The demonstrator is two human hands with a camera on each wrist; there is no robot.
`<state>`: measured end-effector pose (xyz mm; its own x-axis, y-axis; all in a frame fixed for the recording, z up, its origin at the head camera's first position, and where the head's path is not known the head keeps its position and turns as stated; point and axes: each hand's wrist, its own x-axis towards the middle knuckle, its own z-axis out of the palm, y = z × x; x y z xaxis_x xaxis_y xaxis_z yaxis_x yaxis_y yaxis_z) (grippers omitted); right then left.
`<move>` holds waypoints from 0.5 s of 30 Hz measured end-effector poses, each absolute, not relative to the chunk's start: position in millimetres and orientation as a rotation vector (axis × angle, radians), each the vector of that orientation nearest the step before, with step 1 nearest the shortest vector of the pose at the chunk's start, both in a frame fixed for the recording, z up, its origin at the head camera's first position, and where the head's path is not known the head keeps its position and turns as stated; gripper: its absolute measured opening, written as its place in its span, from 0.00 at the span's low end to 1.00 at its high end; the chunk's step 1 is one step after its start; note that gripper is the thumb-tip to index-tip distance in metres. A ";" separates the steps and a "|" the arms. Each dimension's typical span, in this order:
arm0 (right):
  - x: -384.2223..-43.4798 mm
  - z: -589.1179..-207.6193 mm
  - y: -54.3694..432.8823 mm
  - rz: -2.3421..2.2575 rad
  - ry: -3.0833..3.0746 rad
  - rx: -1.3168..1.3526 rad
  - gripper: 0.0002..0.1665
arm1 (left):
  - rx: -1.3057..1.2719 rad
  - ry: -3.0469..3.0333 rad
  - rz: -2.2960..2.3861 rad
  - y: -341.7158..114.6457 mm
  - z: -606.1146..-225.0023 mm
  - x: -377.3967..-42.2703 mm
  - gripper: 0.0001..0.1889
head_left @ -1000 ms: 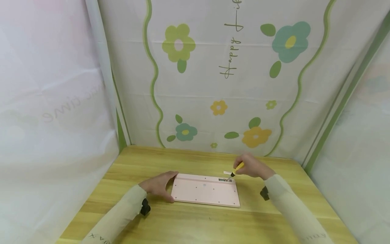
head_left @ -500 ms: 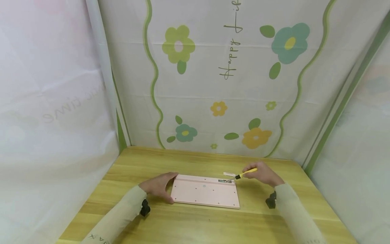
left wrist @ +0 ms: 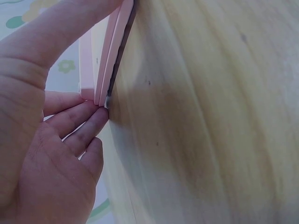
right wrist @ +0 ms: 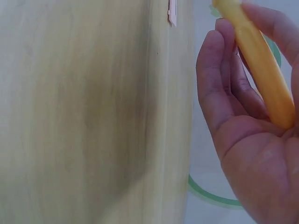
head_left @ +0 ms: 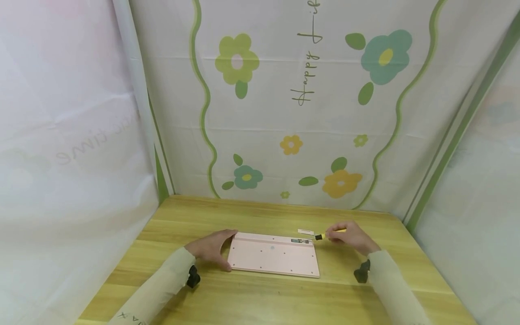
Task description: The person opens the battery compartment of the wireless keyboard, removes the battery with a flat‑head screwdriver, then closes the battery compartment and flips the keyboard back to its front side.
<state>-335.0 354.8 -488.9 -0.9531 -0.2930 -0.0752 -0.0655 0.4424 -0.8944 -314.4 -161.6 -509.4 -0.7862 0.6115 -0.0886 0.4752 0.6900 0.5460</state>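
Observation:
A pink keyboard (head_left: pixel 264 259) lies underside up on the wooden table, small screws dotting its back. Near its far right corner a narrow battery slot (head_left: pixel 296 240) is uncovered, with something greenish inside. My left hand (head_left: pixel 211 247) grips the keyboard's left end, thumb at the near corner and fingers at the far one; the left wrist view shows fingertips (left wrist: pixel 96 112) against the pink edge. In my right hand (head_left: pixel 351 237) is a screwdriver, its yellow handle (right wrist: pixel 264 65) between thumb and fingers. Its thin shaft (head_left: pixel 310 239) points left, the tip at the slot's right end.
A small pale cover (head_left: pixel 305 231) lies on the table just behind the slot. White cloth walls with printed flowers (head_left: pixel 341 183) enclose the table (head_left: pixel 260 298) at the back and sides.
My right hand has moved right and lowered the screwdriver from a steep angle to nearly flat, its tip staying at the slot. The left hand and keyboard have hardly moved.

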 end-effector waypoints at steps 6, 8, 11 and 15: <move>-333.6 -495.1 354.9 -1.530 2.484 -0.224 0.18 | 0.866 2.631 0.748 -161.0 -508.6 -313.7 0.64; -332.3 -495.2 354.7 -1.544 2.474 -0.198 0.19 | 0.864 2.632 0.747 -161.0 -509.0 -314.0 0.64; -330.2 -494.8 354.0 -1.564 2.455 -0.162 0.21 | 0.862 2.637 0.743 -160.8 -509.7 -314.9 0.64; -326.9 -494.6 352.5 -1.567 2.445 -0.115 0.23 | 0.860 2.639 0.735 -160.5 -510.6 -315.5 0.64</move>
